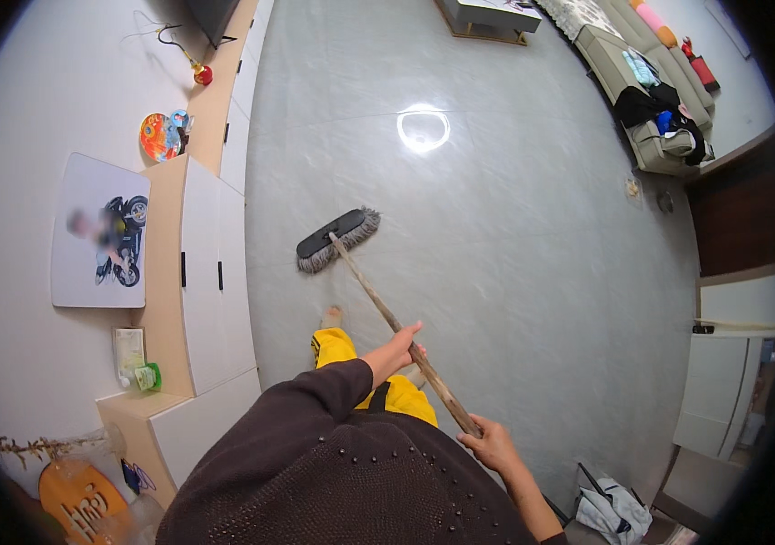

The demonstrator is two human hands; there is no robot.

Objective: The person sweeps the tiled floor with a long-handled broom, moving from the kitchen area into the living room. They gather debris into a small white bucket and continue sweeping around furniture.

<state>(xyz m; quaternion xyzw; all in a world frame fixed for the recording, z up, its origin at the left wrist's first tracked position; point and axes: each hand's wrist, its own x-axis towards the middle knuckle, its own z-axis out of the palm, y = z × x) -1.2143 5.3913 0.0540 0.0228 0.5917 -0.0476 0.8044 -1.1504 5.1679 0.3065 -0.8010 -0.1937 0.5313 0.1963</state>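
A broom with a long wooden handle slants across in front of me. Its black, flat head has grey bristles that rest on the grey tiled floor, ahead and to the left. Midway along the handle, my left hand is closed around the wood, with the thumb pointing forward. My right hand grips the handle near its rear end, beside my body. Part of each hand's fingers is hidden behind the handle.
White and wood cabinets line the left wall. A low table stands far ahead, and a sofa with clothes on it is at the far right. A white cabinet is on the right; a chair with a grey cloth is at lower right.
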